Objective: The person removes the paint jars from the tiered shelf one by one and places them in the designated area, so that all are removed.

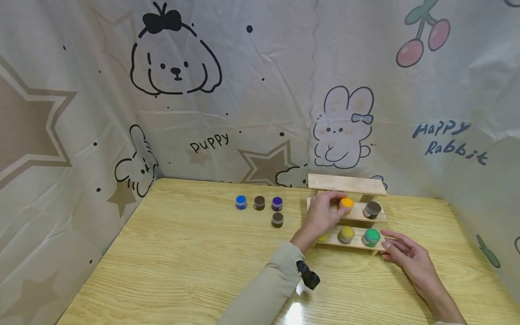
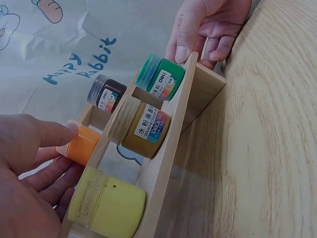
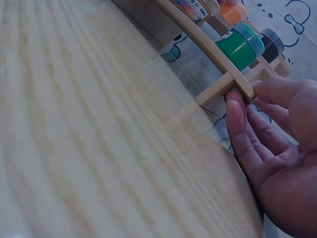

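Observation:
A small wooden tiered rack (image 1: 346, 182) stands near the back wall. My left hand (image 1: 321, 214) pinches an orange paint jar (image 1: 346, 204) at the middle tier, thumb and fingers on its sides. Right of it on that tier sits a dark brown jar (image 1: 372, 210). Along the lowest tier are a yellow jar (image 2: 110, 202), partly hidden by my hand in the head view, an ochre jar (image 1: 346, 234) and a green jar (image 1: 371, 237). My right hand (image 1: 415, 263) grips the right end of the lowest shelf between thumb and fingers, beside the green jar.
Left of the rack on the wooden table (image 1: 183, 253) stand a blue jar (image 1: 241, 202), a brown jar (image 1: 259, 203), a purple jar (image 1: 277, 203) and another dark jar (image 1: 277, 220). A printed cloth (image 1: 260, 104) hangs behind the table and at both sides.

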Available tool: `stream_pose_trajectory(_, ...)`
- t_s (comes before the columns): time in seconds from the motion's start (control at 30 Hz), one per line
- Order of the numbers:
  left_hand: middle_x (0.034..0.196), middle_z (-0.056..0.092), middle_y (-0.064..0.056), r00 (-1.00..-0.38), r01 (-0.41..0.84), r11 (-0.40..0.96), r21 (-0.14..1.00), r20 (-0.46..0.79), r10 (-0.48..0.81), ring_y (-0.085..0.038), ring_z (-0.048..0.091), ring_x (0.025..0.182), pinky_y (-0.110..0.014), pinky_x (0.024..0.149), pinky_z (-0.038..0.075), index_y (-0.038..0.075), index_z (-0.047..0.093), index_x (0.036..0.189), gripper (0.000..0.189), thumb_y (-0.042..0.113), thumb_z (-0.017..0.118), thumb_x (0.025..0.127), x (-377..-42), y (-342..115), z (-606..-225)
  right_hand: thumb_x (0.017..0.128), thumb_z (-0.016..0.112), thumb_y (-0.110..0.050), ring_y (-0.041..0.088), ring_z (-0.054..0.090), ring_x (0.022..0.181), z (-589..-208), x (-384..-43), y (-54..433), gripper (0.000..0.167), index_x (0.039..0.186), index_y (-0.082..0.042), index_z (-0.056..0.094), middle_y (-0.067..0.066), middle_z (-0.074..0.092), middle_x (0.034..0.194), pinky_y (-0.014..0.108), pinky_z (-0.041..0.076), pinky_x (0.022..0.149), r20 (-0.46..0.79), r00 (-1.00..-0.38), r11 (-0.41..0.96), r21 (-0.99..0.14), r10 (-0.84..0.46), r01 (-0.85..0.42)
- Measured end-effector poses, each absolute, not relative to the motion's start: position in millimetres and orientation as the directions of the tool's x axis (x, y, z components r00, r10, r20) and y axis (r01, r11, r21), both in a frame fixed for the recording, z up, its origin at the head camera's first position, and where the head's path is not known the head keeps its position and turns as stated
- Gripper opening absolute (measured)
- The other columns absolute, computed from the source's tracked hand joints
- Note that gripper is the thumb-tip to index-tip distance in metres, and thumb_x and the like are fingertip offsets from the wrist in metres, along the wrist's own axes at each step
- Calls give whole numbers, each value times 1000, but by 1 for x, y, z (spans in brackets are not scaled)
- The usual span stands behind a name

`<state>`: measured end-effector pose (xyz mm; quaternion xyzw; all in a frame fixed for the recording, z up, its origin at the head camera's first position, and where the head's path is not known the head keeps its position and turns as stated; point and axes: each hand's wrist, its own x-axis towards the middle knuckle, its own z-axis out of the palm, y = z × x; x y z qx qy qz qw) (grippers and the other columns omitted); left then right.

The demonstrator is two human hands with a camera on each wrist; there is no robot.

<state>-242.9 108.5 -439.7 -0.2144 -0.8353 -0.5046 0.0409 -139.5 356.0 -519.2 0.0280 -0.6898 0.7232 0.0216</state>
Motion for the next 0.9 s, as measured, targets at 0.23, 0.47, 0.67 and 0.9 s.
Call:
stream_pose_trajectory(0.23,118,73,2,-902,406,384,829,297,313,-2,65,106,-12,95,47,8,74,122,35,11,83,88,-241,107,-440,102,62,-3,10,72,95,-521,-139,356,39,140,1,57,-8,72,121,29,60,81,78,-997,-56,-995,-13,-77)
stream_pose_trajectory(0.47,116,74,0,-888,437,355,826,335,314,-4,66,103,-14,94,48,7,74,120,36,10,84,86,-237,99,-439,102,62,-3,11,72,95,-519,-139,357,40,141,0,57,-5,74,115,29,60,81,81,-997,-51,-995,-15,-80)
stream_pose_trajectory(0.67,114,73,1,-891,421,311,852,324,318,-4,64,99,-16,90,51,7,73,122,35,11,83,88,-233,87,-441,102,63,-4,11,73,93,-519,-138,357,40,141,0,57,-4,74,113,30,60,80,71,-997,-50,-996,-7,-70)
stream_pose_trajectory(0.9,111,73,-2,-874,441,230,868,356,330,-4,65,96,-20,86,56,6,72,120,34,9,82,88,-229,71,-447,102,62,-3,10,72,97,-519,-139,358,40,141,2,56,-7,73,120,29,60,81,88,-996,-57,-995,-18,-87)
